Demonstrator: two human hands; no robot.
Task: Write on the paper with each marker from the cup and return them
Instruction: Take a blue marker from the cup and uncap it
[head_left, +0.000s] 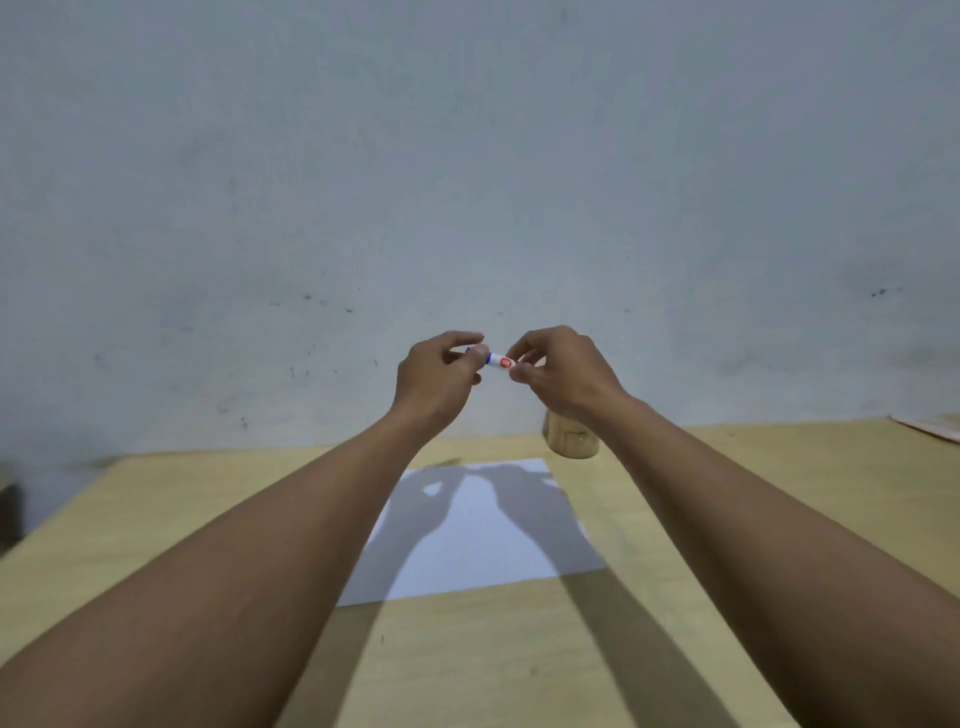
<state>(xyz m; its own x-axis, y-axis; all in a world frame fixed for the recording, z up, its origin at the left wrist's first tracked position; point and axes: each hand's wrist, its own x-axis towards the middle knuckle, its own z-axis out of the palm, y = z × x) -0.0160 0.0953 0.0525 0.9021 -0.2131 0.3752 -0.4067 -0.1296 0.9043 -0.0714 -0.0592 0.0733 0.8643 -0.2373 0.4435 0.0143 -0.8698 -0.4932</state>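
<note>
Both my hands are raised in front of the wall, well above the table, and together hold one white marker (497, 360) with a blue band and a red label, lying roughly level. My left hand (439, 376) pinches its blue end, my right hand (558, 376) pinches the white barrel. A white sheet of paper (483, 530) lies flat on the table below, crossed by the shadows of my arms. The wooden cup (571, 441) stands just beyond the paper's far right corner, its top hidden behind my right wrist.
The light wooden table (727, 493) runs up to a pale grey wall (467, 182). A flat pale object (930, 427) lies at the table's far right edge. A dark object (10, 512) sits past the table's left side.
</note>
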